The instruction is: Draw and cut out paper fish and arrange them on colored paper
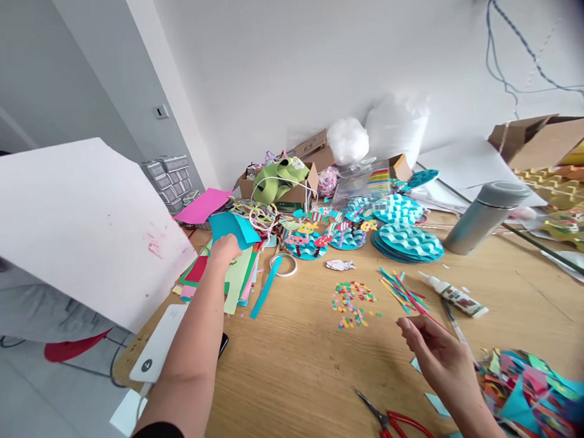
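My left hand (pixel 226 248) reaches to the stack of coloured paper and has its fingers closed at the edge of a blue sheet (pixel 232 229). Under it lie green and red sheets (pixel 234 279). My right hand (pixel 435 345) hovers above the table's right half, fingers curled together; whether anything small is between them cannot be made out. Paper strips (pixel 402 290) and a glue bottle (pixel 457 296) lie beyond it, and red-handled scissors (pixel 395 424) lie to its left. Small coloured paper dots (pixel 354 303) are spread on the wooden table (pixel 298 361).
Blue wavy discs (pixel 409 241), a grey flask (pixel 485 217) and a tape roll (pixel 283 265) stand or lie farther back. Paper scraps (pixel 526 389) are heaped at the right front. A large white board (pixel 79 222) leans at the left.
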A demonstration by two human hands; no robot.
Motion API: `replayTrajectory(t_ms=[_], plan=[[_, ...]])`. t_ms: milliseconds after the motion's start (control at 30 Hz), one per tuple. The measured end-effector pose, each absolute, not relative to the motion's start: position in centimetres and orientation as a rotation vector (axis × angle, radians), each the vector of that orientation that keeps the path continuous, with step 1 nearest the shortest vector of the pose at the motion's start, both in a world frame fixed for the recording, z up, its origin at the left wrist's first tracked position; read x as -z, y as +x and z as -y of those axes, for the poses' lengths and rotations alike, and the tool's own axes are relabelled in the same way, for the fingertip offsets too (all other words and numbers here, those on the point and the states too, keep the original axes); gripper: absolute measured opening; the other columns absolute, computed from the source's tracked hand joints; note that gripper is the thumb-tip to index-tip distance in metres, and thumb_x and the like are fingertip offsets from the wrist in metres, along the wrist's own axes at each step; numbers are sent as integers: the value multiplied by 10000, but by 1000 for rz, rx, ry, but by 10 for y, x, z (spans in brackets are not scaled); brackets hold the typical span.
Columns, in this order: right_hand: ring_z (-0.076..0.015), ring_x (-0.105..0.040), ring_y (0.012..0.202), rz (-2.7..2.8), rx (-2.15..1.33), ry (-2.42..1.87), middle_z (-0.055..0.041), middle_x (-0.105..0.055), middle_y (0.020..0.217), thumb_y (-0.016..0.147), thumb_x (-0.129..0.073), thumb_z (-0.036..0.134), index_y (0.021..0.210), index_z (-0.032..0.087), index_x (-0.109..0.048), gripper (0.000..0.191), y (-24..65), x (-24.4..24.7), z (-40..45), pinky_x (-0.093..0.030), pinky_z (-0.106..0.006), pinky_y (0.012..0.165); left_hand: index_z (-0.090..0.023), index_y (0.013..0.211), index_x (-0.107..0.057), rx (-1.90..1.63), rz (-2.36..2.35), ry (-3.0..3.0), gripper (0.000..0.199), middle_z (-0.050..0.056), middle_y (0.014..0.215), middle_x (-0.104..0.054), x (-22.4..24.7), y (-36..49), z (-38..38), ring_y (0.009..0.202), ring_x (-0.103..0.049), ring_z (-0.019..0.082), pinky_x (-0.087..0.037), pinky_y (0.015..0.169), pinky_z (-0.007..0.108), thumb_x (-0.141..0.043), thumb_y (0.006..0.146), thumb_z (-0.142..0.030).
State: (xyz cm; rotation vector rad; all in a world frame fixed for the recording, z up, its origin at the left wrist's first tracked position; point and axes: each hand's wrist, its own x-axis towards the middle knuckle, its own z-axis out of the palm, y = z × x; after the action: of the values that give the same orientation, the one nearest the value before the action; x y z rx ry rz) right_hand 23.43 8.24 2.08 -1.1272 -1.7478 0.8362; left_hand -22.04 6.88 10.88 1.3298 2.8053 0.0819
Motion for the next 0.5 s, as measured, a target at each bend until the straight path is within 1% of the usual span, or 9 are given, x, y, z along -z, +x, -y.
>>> replayTrajectory(t_ms=[100, 200, 367, 500], plan=[[-145, -541, 531, 1770, -828, -1120, -18, -588, 590, 799, -577, 566, 722, 189, -635, 389, 233, -19, -81, -447, -227, 477, -171, 1188, -565, 59, -2771, 1232, 338, 87, 1181, -590, -99, -224, -39, 1010, -606, 212, -530, 838, 408, -584, 900, -347], [-145, -537, 535, 1772, -806, -1130, -19, -592, 596, 793, -579, 578, 716, 189, -629, 400, 234, -17, -81, -436, -228, 476, -171, 1193, -563, 105, -2761, 1246, 338, 90, 1194, -585, -87, -219, -25, 1018, -602, 214, -527, 848, 416, -577, 905, -348], [-144, -519, 518, 1760, -817, -1128, -16, -576, 577, 790, -575, 595, 717, 186, -627, 418, 233, -18, -81, -415, -237, 462, -175, 1196, -563, 77, -2793, 1367, 333, 96, 1217, -576, -70, -205, -25, 1037, -593, 216, -520, 867, 425, -567, 910, -346], [-140, -503, 503, 1753, -806, -1135, -13, -564, 563, 792, -563, 606, 695, 190, -621, 432, 233, -21, -81, -403, -244, 459, -177, 1192, -566, 16, -2872, 1389, 328, 94, 1212, -578, -74, -205, -24, 1032, -595, 214, -521, 864, 420, -567, 911, -346]])
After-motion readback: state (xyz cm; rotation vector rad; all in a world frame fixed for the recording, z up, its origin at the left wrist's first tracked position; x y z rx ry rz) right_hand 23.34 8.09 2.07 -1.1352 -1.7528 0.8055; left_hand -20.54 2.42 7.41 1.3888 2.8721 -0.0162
